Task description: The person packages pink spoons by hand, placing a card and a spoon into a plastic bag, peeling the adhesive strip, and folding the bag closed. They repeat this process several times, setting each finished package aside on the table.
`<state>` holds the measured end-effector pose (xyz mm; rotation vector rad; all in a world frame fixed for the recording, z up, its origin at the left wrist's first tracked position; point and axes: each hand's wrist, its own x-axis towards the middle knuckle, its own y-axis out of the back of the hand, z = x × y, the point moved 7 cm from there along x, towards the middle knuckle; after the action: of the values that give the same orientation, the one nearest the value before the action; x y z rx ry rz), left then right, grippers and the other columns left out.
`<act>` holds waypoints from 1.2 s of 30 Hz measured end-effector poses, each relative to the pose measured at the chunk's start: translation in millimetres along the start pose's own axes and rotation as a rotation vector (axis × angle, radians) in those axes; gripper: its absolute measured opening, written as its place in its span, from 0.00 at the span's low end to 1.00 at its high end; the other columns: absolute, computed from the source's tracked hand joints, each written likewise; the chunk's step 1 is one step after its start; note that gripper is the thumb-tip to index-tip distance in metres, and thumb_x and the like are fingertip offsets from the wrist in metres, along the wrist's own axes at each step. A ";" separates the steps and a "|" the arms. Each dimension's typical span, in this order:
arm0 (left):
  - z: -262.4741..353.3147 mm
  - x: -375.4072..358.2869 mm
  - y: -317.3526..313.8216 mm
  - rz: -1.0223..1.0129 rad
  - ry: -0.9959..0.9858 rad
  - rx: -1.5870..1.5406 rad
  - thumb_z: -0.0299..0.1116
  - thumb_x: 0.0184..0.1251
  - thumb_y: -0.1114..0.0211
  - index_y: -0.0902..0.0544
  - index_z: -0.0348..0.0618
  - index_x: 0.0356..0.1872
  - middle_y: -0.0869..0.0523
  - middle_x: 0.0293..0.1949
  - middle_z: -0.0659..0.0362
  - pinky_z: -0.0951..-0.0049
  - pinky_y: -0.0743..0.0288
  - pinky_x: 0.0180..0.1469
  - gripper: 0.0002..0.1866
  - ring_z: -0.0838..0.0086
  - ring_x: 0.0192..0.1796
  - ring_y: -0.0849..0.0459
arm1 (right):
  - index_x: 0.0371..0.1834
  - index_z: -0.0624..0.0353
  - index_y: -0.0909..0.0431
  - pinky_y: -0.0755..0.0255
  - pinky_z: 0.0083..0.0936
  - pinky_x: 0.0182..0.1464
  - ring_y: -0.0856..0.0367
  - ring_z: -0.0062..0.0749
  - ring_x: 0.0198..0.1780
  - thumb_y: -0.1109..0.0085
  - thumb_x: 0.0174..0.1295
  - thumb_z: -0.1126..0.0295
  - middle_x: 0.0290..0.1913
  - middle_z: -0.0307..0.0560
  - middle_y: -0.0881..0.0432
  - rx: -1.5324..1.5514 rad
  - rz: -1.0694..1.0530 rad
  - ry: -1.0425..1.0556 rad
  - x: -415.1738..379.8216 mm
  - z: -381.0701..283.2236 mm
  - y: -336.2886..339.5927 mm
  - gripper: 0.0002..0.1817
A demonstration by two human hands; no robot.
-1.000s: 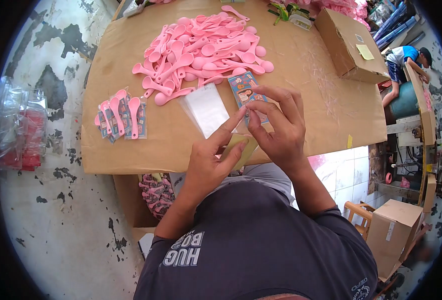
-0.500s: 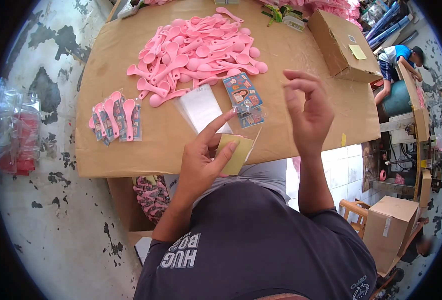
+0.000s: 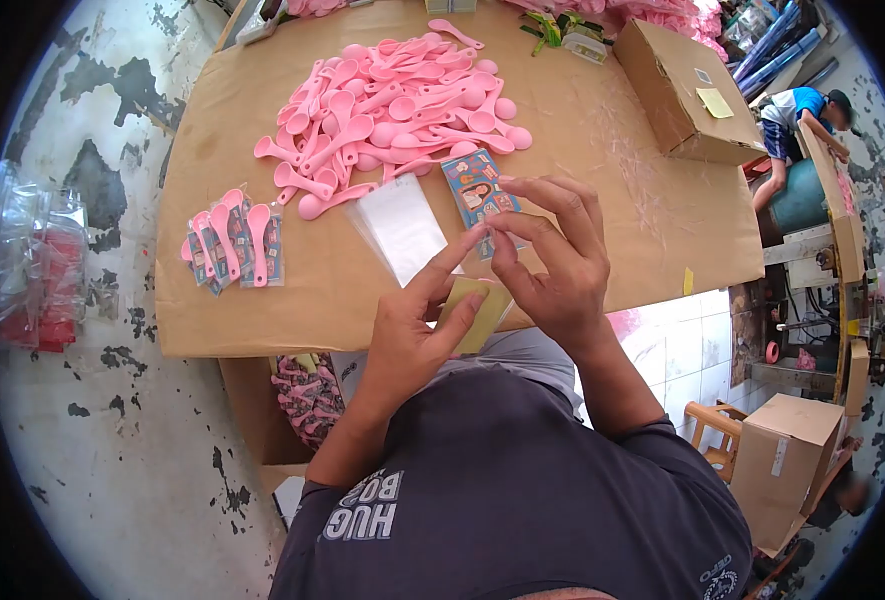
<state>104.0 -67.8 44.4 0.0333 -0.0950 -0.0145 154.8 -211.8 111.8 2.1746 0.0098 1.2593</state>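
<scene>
My left hand (image 3: 402, 330) is closed on a folded yellowish paper piece (image 3: 484, 312) at the table's front edge, its index finger stretched forward. My right hand (image 3: 562, 265) pinches thumb and index finger together at that fingertip; anything between them is too small to make out. Beneath the right fingers lies a blue printed card (image 3: 474, 185), partly covered by them. Left of it rests a stack of clear plastic bags (image 3: 402, 225). A big heap of pink measuring spoons (image 3: 392, 110) fills the table's far middle.
Bagged cards with pink spoons on top (image 3: 227, 240) lie at the table's left. A cardboard box (image 3: 687, 95) stands at the back right. Below the table edge, an open box holds packed spoons (image 3: 307, 400). A person in blue (image 3: 807, 105) works at far right.
My right hand has come down and left from the air to meet my left index fingertip, now covering part of the blue card. The left hand keeps hold of the yellowish paper.
</scene>
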 end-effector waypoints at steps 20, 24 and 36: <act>-1.7 3.4 16.3 0.087 0.084 -0.387 0.29 0.77 0.37 0.19 0.32 0.57 0.12 0.54 0.47 0.73 0.12 0.46 0.14 0.74 0.49 0.12 | 0.38 0.63 0.25 0.48 0.19 0.22 0.42 0.15 0.20 0.59 0.66 0.83 0.27 0.39 0.28 1.077 0.245 -0.581 -34.4 79.4 42.4 0.09; -5.7 4.4 18.7 0.063 0.049 -0.397 0.30 0.79 0.38 0.19 0.33 0.57 0.13 0.52 0.53 0.76 0.10 0.40 0.13 0.78 0.49 0.13 | 0.43 0.63 0.21 0.45 0.16 0.26 0.38 0.14 0.23 0.54 0.69 0.78 0.29 0.36 0.27 0.986 -0.067 -0.636 -45.6 58.8 15.0 0.10; -0.3 8.1 21.8 0.120 0.057 -0.318 0.26 0.76 0.35 0.17 0.31 0.57 0.09 0.47 0.52 0.76 0.20 0.54 0.14 0.77 0.49 0.12 | 0.50 0.64 0.17 0.27 0.15 0.43 0.19 0.14 0.42 0.35 0.72 0.71 0.44 0.38 0.13 0.930 -0.329 -0.750 -48.6 36.1 -33.5 0.09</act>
<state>112.3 -46.1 45.6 -0.2898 -0.0368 0.0908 166.3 -217.6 43.7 3.1167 0.7336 0.1590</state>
